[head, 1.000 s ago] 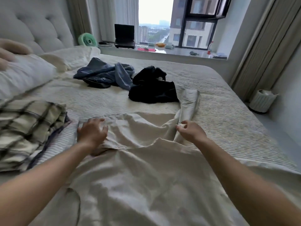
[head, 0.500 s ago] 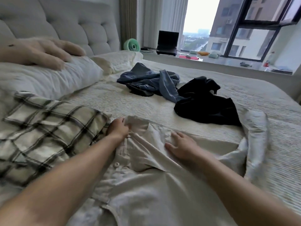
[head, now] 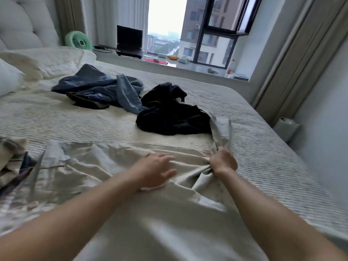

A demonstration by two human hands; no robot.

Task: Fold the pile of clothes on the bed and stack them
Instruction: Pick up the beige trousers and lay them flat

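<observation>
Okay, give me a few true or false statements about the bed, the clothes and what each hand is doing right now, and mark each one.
1. The right hand grips a bunch of the beige shirt. True.
2. The left hand holds the black garment. False: it lies open on the beige shirt.
3. The black garment is folded. False: it lies crumpled.
4. The blue jeans lie beyond the hands, unfolded. True.
5. The green fan stands on the bed. False: it stands by the window.

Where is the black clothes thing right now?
In the head view, the black garment lies crumpled mid-bed, right of the blue jeans, touching them, just beyond the beige shirt.
</observation>
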